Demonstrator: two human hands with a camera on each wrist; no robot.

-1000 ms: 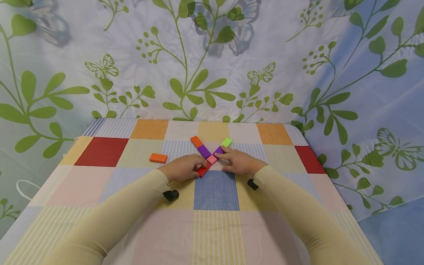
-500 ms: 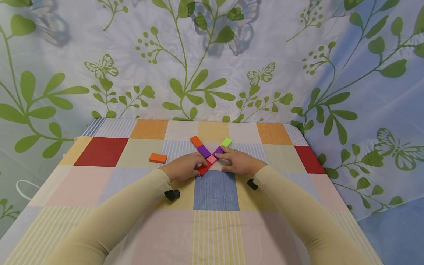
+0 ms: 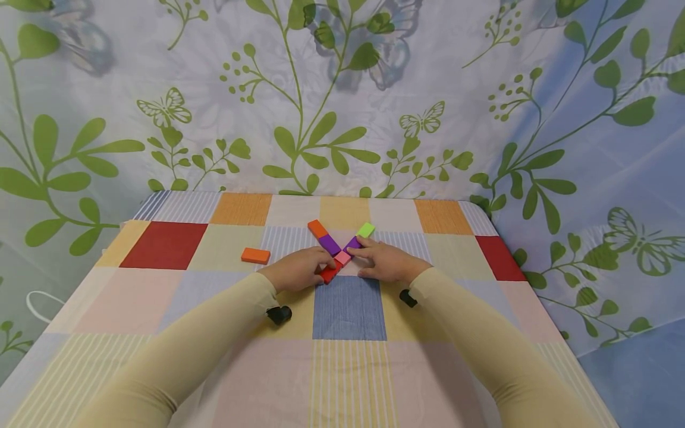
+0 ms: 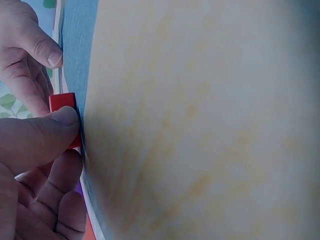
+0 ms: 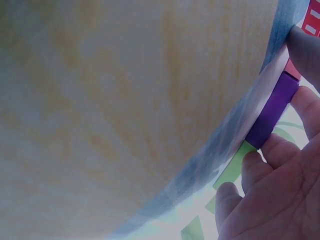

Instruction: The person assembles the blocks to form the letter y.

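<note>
My left hand (image 3: pixel 301 268) pinches a red block (image 3: pixel 330 274), its thumb lying on the block in the left wrist view. The red block's upper end meets a small pink block (image 3: pixel 342 257) at the middle of an X of blocks. Up to the right run a purple block (image 5: pixel 274 110) and a lime green block (image 3: pixel 366 229). Up to the left are another purple block (image 3: pixel 329 245) and an orange block (image 3: pixel 317 228). My right hand (image 3: pixel 393 263) rests relaxed beside the right arm of the X, fingertips at the purple and green blocks, thumb near the red one.
A loose orange block (image 3: pixel 255 255) lies flat to the left of my left hand. Under everything is a patchwork tablecloth (image 3: pixel 353 380). Behind the table hangs a leaf-patterned curtain (image 3: pixel 214 137), and a white cord loop (image 3: pixel 40 304) shows past the left edge.
My left hand has slid slightly up and right, bringing the red block against the pink one. The right hand stays in place.
</note>
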